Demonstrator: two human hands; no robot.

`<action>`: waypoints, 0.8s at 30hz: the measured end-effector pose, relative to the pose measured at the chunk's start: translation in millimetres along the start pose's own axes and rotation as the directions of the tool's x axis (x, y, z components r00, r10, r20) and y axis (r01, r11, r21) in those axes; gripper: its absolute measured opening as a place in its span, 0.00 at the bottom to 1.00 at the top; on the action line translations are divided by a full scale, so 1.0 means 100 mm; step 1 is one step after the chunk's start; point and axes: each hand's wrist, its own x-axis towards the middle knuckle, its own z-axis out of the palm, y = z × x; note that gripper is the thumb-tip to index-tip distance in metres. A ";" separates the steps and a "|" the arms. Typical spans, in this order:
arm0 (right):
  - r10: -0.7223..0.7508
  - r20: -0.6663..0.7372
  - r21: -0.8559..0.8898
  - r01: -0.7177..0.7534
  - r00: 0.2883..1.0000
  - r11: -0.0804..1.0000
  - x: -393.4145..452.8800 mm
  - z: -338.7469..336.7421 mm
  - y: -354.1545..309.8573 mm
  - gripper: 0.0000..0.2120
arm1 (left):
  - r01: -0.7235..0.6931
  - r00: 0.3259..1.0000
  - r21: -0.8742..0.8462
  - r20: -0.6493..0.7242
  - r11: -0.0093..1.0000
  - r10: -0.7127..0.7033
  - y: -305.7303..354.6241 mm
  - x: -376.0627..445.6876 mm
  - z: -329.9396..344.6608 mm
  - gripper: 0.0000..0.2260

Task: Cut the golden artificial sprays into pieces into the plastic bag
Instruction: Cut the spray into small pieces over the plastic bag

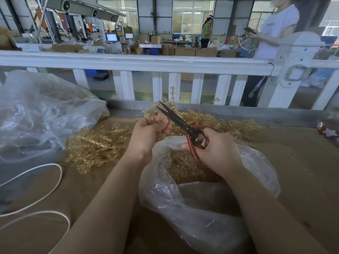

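My left hand [148, 132] grips a golden artificial spray [157, 110] by its stem, its tip pointing up and away. My right hand [214, 151] holds black scissors [176, 119] by their red-brown handles; the blades are slightly parted and point up-left beside the spray. Both hands hover over an open clear plastic bag [183, 197] that holds several cut golden pieces [183, 165]. Loose golden sprays lie in a pile [91, 147] on the brown table to the left, and more sprays [229, 123] lie behind the hands.
A large crumpled clear bag [36, 114] sits at the left. White cord loops [45, 191] lie at the near left. A white railing [139, 65] runs along the table's far edge. A red ornament with a star [328, 132] lies at the right; people stand beyond.
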 end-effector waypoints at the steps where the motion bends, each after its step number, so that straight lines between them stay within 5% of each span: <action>1: 0.001 -0.005 0.026 -0.001 1.000 1.000 0.00 0.00 0.00 0.30 | 0.024 0.999 -0.005 -0.028 1.000 -0.024 -0.01 0.00 0.00 0.06; 7: 0.116 0.046 0.261 -0.124 0.992 0.957 0.02 0.03 -0.03 0.33 | 0.016 0.997 0.119 0.078 0.993 -0.025 -0.08 -0.04 0.12 0.04; 15: 0.170 0.117 0.490 -0.206 0.978 0.847 0.07 0.11 -0.01 0.10 | 0.051 0.988 0.113 0.138 0.992 -0.067 -0.13 -0.07 0.19 0.03; 24: 0.247 0.106 0.521 -0.265 0.963 0.811 0.08 0.08 -0.04 0.08 | 0.079 0.991 0.057 0.107 0.995 -0.084 -0.13 -0.07 0.16 0.08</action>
